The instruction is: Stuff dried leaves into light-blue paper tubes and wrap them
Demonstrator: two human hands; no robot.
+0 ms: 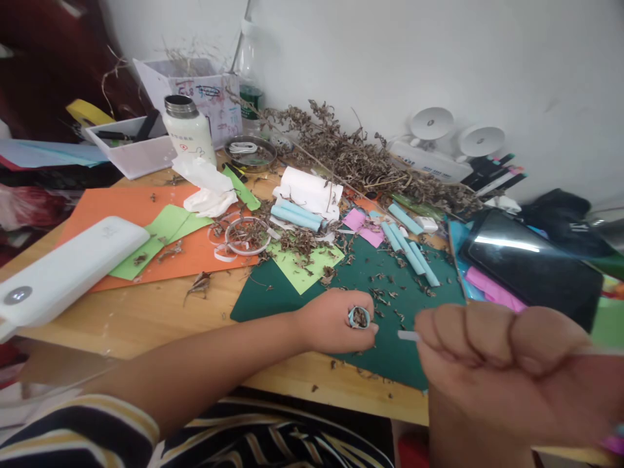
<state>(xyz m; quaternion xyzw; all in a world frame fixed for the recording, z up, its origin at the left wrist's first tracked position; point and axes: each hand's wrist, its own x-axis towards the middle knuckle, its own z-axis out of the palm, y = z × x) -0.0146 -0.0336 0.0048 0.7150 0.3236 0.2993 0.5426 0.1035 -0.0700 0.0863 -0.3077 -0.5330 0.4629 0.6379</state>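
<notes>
Left grip [336, 318] clasps a leaf-filled paper tube [359, 317], right grip [502, 364] a white strip [407, 335], above a wooden tabletop [209, 322] by a wall [331, 52].

Plain off-white wall [351, 52] across far side. Light wood-grain tabletop [195, 318] in front of it, spanning left to right. Dark reddish-brown surface [43, 71] far left, blurred, type unclear. Lighting soft.

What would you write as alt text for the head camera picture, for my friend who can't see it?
A person's left hand grips a light blue tube with dried leaf bits inside, while the right hand holds a thin white piece. Beyond them, more blue tubes lie on a green mat, before a heap of dried plants.
</notes>
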